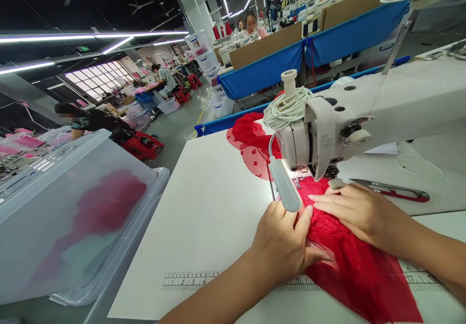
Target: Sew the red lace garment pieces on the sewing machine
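Note:
Red sheer lace fabric (358,270) lies under the head of a white sewing machine (393,110) and spreads down over the table toward me. My left hand (280,241) is closed on the fabric's left edge, its thumb beside the cloth and some fingertips hidden behind a small grey lamp (286,183). On top of the lace, just right of the needle area, rests my right hand (358,212) with its fingers stretched out flat. The machine head and lamp partly hide the needle and presser foot. More red mesh (251,142) with small dark motifs lies behind the head.
Red-handled snips (396,190) lie right of my right hand. A printed ruler scale (192,280) crosses the white tabletop (189,207). At the left stands a translucent plastic bin (73,217) with red cloth inside. Other people sit at machines farther off.

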The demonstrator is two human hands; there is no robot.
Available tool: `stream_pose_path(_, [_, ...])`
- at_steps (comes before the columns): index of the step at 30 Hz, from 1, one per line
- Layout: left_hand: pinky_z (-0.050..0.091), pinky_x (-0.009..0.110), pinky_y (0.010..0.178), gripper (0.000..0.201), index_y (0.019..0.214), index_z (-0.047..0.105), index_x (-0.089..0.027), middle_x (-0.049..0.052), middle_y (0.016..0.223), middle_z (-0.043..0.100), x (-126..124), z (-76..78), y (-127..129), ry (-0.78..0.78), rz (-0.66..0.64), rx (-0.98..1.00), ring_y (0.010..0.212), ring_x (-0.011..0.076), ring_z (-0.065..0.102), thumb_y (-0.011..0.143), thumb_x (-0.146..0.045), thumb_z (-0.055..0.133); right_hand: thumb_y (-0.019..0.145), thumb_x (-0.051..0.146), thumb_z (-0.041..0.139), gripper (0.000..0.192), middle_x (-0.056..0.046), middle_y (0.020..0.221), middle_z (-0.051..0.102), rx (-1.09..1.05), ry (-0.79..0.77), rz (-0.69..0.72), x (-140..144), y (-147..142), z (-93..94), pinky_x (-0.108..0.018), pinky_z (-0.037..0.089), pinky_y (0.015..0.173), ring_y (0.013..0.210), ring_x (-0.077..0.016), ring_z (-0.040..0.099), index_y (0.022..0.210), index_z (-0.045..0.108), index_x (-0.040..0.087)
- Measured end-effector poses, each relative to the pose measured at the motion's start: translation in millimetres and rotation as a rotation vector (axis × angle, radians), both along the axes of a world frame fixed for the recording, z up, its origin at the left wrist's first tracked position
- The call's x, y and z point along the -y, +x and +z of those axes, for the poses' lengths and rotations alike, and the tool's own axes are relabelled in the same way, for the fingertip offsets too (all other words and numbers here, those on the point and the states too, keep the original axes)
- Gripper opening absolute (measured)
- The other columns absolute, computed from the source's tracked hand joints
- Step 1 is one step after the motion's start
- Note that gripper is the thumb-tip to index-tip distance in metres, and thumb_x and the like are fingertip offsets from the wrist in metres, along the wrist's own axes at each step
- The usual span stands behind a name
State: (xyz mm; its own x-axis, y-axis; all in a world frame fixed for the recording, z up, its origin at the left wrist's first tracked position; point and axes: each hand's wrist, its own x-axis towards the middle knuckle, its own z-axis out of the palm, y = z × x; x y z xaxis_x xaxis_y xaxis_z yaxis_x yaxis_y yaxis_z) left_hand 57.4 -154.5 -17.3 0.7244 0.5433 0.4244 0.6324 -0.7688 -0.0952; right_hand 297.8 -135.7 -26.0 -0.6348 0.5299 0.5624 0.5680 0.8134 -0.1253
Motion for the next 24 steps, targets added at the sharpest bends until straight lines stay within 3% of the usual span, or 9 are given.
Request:
stream_pose_path(4, [0.051, 0.041, 0.08, 0.087, 0.128, 0.066, -0.009, 0.019, 0.106, 0.071, -3, -0.3, 0, 0.032, 0.016, 0.011, 0.092, 0.029, 0.065, 0.098, -0.077, 0.02, 0.086, 0.0, 0.039, 0.048, -0.005, 0.113, 0.077, 0.011, -0.011, -0.022, -3, 1, -2.9, -0.037, 0.052, 0.074, 0.095, -0.0233, 0.064, 0.114, 0.072, 0.022])
stream_pose_path(10, [0.05, 0.043, 0.084, 0.087, 0.134, 0.065, -0.012, 0.021, 0.12, 0.069, -8, -0.6, -1, 0.041, 0.032, 0.004, 0.098, 0.0301, 0.065, 0.097, -0.078, 0.021, 0.091, 0.002, 0.037, 0.045, -0.006, 0.115, 0.077, 0.025, 0.01, -0.021, -10, 1, -2.6, -0.037, 0.05, 0.068, 0.086, -0.0227, 0.062, 0.113, 0.071, 0.021])
stream_pose_path(16, [0.05, 0.043, 0.085, 0.088, 0.13, 0.067, -0.012, 0.019, 0.121, 0.069, -13, 0.8, 0, 0.063, 0.047, 0.029, 0.1, 0.0304, 0.065, 0.1, -0.071, 0.009, 0.099, 0.003, 0.032, 0.045, -0.008, 0.115, 0.076, 0.089, -0.037, -0.069, -12, 0, 2.3, -0.037, 0.049, 0.073, 0.088, -0.0214, 0.062, 0.116, 0.07, 0.019])
stream_pose_path(21, [0.049, 0.047, 0.092, 0.082, 0.13, 0.067, -0.012, 0.019, 0.122, 0.069, -19, 3.7, -1, 0.032, 0.061, -0.021, 0.104, 0.0321, 0.064, 0.1, -0.074, 0.022, 0.102, 0.009, 0.03, 0.044, -0.007, 0.113, 0.076, 0.062, -0.005, -0.065, -18, 0, -4.4, -0.036, 0.048, 0.071, 0.09, -0.0223, 0.062, 0.114, 0.071, 0.021])
stream_pose_path(24, [0.049, 0.049, 0.096, 0.085, 0.127, 0.066, -0.008, 0.02, 0.117, 0.069, -22, 5.8, -3, 0.034, 0.003, -0.01, 0.106, 0.0323, 0.064, 0.099, -0.075, 0.021, 0.1, 0.008, 0.03, 0.047, -0.006, 0.114, 0.076, 0.036, -0.02, -0.06, -21, 2, -8.4, -0.035, 0.049, 0.07, 0.086, -0.021, 0.063, 0.121, 0.069, 0.024])
